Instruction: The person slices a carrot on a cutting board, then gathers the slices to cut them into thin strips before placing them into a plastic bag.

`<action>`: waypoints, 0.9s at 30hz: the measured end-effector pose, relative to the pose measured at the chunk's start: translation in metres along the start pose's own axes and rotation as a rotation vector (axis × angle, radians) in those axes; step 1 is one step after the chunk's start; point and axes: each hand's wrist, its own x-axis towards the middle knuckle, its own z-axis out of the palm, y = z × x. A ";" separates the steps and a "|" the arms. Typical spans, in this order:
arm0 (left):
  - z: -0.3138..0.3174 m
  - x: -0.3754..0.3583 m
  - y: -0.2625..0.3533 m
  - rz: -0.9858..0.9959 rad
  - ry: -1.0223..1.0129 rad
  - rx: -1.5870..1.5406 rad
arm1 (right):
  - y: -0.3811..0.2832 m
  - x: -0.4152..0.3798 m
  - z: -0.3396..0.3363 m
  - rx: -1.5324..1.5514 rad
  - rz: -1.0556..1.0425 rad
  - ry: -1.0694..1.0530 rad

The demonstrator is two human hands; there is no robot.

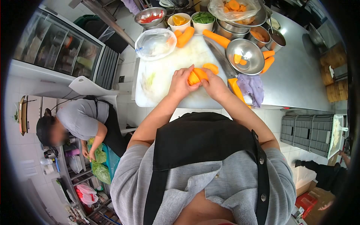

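Over the cutting board (153, 92), my left hand (182, 81) is closed around orange carrot slices (196, 76). My right hand (215, 85) presses against the same slices from the other side, its fingers partly hidden. Just beyond lie more carrot slices (210, 68) on the board. To the right of my right hand rests a knife with an orange handle (236, 90), its blade pointing away along the board's edge. A purple cloth (252, 88) sits beside the handle. The metal bowl (245, 56) next to the blade holds a few carrot pieces.
Whole peeled carrots (185, 37) lie at the board's far edge, near a plastic-covered bowl (156, 44). Behind stand a cup of green vegetables (203, 17), metal pots and a bag of carrot slices (234, 9). At left, a co-worker (84, 120) bends over leafy greens (100, 168).
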 end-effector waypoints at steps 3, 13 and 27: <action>0.001 -0.004 0.006 0.035 0.043 0.109 | 0.007 0.002 0.009 -0.057 -0.107 0.067; 0.003 0.000 0.033 0.056 0.144 0.297 | 0.009 0.002 0.006 -0.034 -0.092 -0.025; 0.004 0.005 0.030 0.031 0.108 0.195 | 0.020 0.042 -0.023 -0.425 -0.016 -0.005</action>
